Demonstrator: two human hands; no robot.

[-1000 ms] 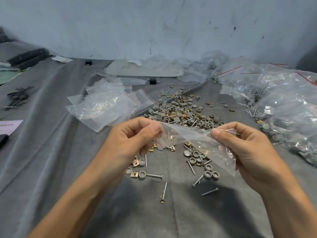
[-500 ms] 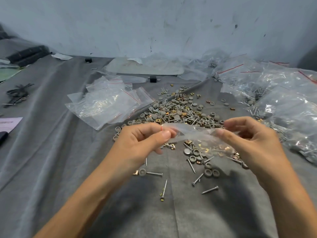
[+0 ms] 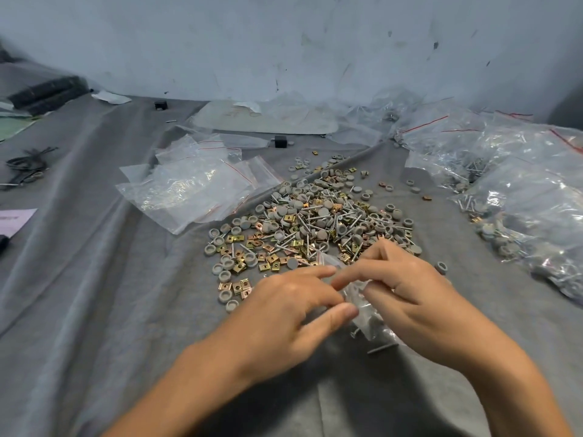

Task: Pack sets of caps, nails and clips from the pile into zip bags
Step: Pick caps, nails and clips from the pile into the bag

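Left hand (image 3: 293,310) and right hand (image 3: 413,294) pinch a bag (image 3: 362,316), lower centre.
Both curl round its crumpled top; the pile (image 3: 315,222) lies just above on the desk (image 3: 94,310).

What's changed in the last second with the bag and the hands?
The left hand and right hand dropped toward the cloth and closed in on each other. The zip bag, stretched between them before, is now bunched up between them, both still pinching it; nothing let go. The loose pile, the empty bags and the filled bags lie as before.
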